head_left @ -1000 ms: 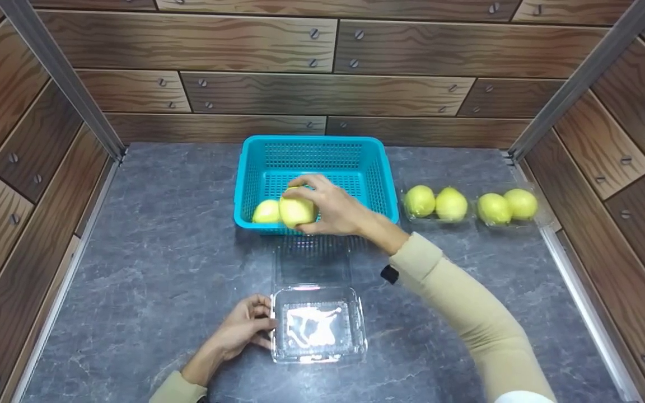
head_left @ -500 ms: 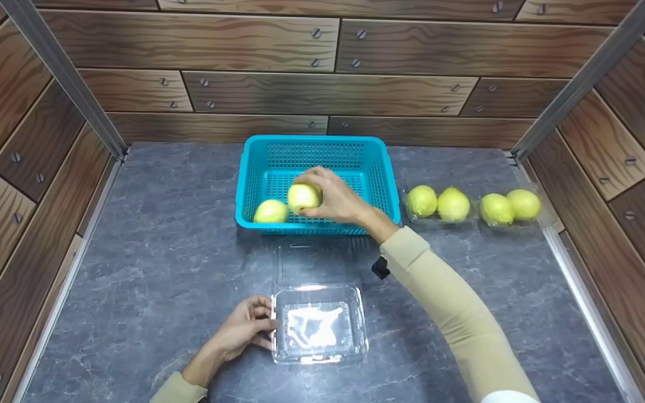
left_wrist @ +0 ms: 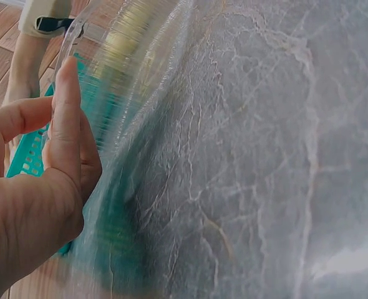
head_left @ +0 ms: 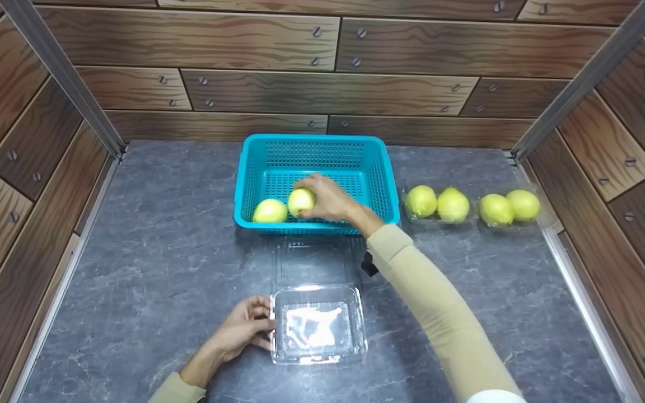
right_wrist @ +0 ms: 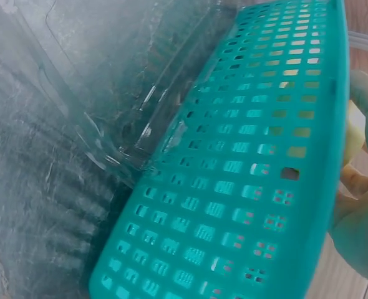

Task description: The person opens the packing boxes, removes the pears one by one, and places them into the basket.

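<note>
My left hand (head_left: 239,331) holds the left edge of an open, clear plastic clamshell box (head_left: 359,330), thumb at the rim. The left wrist view shows the left hand's fingers (left_wrist: 65,118) against the clear wall. Inside the blue-green basket (head_left: 388,184), my right hand (head_left: 328,198) grips a yellow-green apple (head_left: 300,202). Just left of that fruit, a second apple (head_left: 270,211) lies by the basket's front wall. In the right wrist view the basket wall (right_wrist: 234,156) hides much of the right hand (right_wrist: 365,218) and most of the held fruit (right_wrist: 353,134).
Right of the basket stand two clear packs, a nearer-in one (head_left: 437,204) and a far-right one (head_left: 510,207), each showing two yellow fruits. The clamshell's lid (head_left: 317,260) lies folded back toward the basket. Wood-patterned walls (head_left: 255,92) enclose the grey marbled table (head_left: 166,246).
From the basket's front rim, the right hand has moved slightly back and right with the apple, then down a little into the basket. The left hand and clamshell have stayed in place.
</note>
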A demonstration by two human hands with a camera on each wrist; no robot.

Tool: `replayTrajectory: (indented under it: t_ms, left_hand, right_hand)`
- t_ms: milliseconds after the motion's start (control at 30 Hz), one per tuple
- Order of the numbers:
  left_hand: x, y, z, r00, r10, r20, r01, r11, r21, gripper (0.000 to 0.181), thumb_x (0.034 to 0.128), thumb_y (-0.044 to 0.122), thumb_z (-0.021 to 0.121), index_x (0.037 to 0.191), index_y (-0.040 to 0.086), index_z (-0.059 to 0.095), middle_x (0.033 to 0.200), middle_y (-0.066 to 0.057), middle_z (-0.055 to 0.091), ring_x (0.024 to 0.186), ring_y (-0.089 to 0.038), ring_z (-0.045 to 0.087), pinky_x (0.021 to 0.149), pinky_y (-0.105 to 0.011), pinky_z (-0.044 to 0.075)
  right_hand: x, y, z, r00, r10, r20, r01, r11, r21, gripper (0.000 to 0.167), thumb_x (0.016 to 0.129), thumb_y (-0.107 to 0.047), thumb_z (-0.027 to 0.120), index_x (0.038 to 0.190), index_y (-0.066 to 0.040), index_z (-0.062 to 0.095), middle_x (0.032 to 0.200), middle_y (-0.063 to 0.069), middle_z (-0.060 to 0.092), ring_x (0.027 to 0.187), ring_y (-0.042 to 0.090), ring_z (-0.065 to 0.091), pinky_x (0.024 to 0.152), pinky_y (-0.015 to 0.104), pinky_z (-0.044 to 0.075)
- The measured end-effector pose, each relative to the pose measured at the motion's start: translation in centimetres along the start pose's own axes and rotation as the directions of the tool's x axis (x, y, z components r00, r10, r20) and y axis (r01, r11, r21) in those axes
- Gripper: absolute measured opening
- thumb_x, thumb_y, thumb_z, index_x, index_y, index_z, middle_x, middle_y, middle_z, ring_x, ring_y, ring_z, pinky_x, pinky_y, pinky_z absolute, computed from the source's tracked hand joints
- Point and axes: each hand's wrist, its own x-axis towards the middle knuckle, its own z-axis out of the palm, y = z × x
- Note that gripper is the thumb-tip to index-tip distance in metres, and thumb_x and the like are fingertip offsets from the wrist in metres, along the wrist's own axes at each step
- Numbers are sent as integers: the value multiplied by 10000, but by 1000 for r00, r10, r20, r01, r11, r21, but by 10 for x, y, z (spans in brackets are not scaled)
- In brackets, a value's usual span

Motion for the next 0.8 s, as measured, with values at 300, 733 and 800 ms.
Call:
replayTrajectory:
  t_ms: [300, 733, 800]
  left_hand:
    - [-1, -1, -1, 1000, 0, -1, 0, 1000, -1, 330, 888, -107, 644, 1152, -67, 449, 921, -51, 595, 695, -165, 641, 601, -314, 677]
    - [-1, 1, -1, 1000, 9, 3, -9, 1000, 2, 319, 889, -101, 633, 1147, -57, 451, 903, -36, 590, 684, -151, 629, 600, -320, 677]
    - [-1, 1, -1, 1000, 5, 1, -5, 1000, 0, 319, 888, -104, 634, 1145, -56, 451, 903, -33, 592, 685, -151, 631, 601, -318, 677]
  right_hand:
    - [8, 6, 10, 999, 40, 36, -39, 999, -30, 607, 870, -273, 856, 1403, -74, 645, 1384, 158, 642, 1251, 339, 600, 1040, 509, 581]
    - [12, 7, 16, 997, 26, 70, -23, 999, -43, 621, 881, -300, 862, 1402, -40, 645, 1391, 149, 677, 1278, 345, 613, 1074, 508, 559]
    - [12, 8, 16, 997, 29, 71, -27, 999, -39, 628, 879, -301, 865, 1403, -34, 644, 1394, 149, 678, 1285, 347, 612, 1080, 509, 556]
